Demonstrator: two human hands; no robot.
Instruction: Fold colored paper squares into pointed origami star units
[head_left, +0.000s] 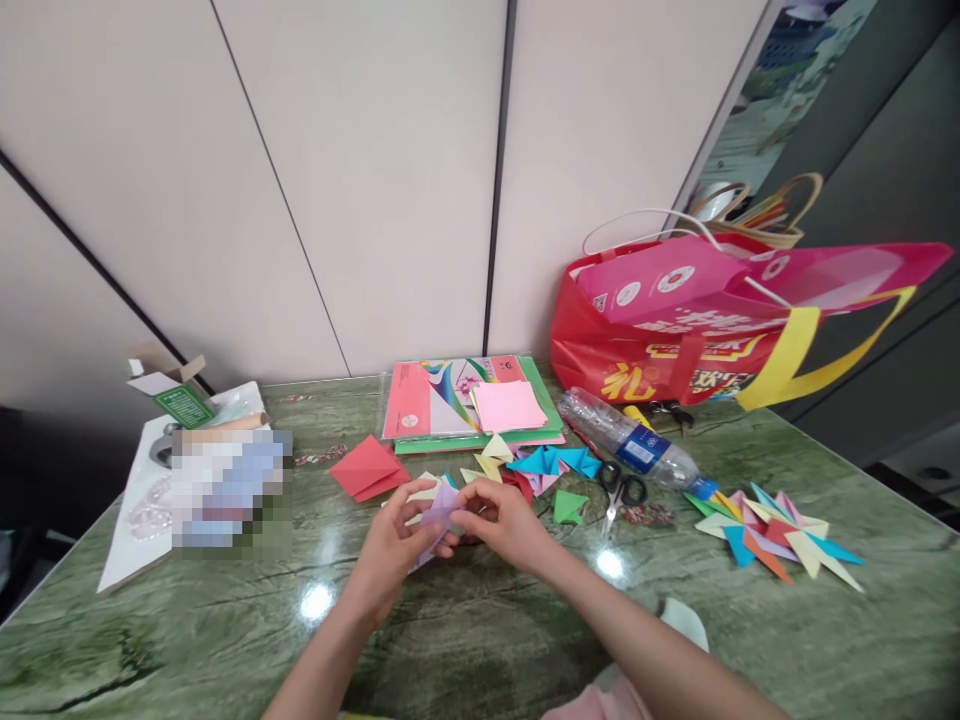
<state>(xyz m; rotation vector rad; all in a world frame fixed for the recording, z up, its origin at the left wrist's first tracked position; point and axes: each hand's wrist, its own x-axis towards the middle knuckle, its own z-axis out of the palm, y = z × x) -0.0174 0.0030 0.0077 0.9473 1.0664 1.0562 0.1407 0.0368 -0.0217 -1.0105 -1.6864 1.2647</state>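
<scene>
Both of my hands meet over the green marble table, pinching a small folded lilac paper piece between them. My left hand grips it from the left and below, my right hand from the right. Just beyond my fingers lie loose folded paper pieces: a red one, cream ones, turquoise ones and a green one. Behind them is a pack of coloured paper sheets with a pink sheet on top.
Black-handled scissors and an empty plastic bottle lie right of my hands. A multicoloured paper pinwheel sits at the right. A red gift bag stands at the back. A small carton and a blurred patch are at left.
</scene>
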